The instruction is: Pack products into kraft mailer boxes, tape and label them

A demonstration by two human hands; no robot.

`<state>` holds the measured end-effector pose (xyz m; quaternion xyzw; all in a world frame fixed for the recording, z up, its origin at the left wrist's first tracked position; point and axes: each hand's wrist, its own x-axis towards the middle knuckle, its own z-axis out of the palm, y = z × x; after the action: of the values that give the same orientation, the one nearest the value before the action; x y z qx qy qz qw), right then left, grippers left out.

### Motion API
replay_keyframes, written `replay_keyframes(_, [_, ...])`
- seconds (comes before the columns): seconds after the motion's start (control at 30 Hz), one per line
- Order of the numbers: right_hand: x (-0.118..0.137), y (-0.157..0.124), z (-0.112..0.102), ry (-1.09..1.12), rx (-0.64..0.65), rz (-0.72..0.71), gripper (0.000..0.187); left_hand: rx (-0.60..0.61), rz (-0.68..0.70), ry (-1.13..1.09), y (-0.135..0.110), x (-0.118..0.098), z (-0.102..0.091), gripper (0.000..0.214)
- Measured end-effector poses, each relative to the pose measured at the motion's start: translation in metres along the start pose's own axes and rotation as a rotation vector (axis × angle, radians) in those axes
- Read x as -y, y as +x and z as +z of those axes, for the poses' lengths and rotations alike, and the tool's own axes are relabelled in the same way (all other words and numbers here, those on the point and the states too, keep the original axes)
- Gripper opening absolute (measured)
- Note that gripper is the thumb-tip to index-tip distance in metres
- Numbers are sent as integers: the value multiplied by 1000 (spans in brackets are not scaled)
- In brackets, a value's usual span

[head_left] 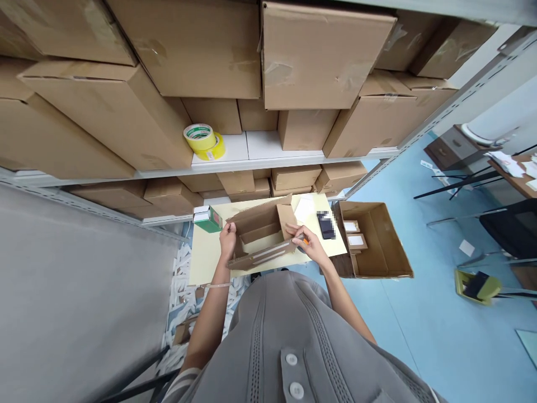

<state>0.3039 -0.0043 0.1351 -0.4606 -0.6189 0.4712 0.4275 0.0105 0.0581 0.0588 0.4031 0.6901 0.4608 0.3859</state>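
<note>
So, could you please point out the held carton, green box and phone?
Held carton (pixel 257 219): head view, inner far side.
Green box (pixel 207 224): head view, green side.
Phone (pixel 325 226): head view, dark upper face.

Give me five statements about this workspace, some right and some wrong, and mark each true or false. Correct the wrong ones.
1. The left hand and the right hand are both on the cardboard box. True.
2. The black phone lies to the left of the cardboard box. False: the black phone lies to the right of it, on the pale table.
3. The tape rolls rest on the white shelf. True.
4. The green-and-white box is nearer to the right hand. False: the green-and-white box is beside the left hand.
5. The large carton at the right of the table is taped shut. False: the large carton is open, with small boxes inside.
</note>
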Motion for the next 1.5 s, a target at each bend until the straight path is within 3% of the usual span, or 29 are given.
replay_keyframes(0.17, [-13,2,12,-70,-174,62,26,20,-25,14,6,-1,1,38])
replay_keyframes(0.4, [-25,10,18,-583,-298,33,30,104,-25,-41,9,-3,-6,20])
replay_keyframes(0.47, [-29,10,18,-676,-323,40,35,161,26,-107,8,-7,-13,29])
replay_keyframes(0.6, [-41,8,21,-635,-346,52,49,229,162,-178,3,-23,-24,38])
replay_keyframes(0.8, [-46,8,25,-592,-322,82,64,212,327,16,-11,-35,-20,41])
replay_keyframes(1.0, [-41,10,23,-622,-272,66,57,201,347,111,-20,-18,-22,32])
replay_keyframes(1.1, [-45,9,23,-668,-256,92,47,181,281,75,-20,-16,-26,42])
replay_keyframes(1.23, [-51,7,24,-683,-250,99,46,141,229,43,-24,-18,-27,51])
replay_keyframes(1.5, [-49,8,24,-667,-234,111,47,46,267,301,-40,-22,-13,27])
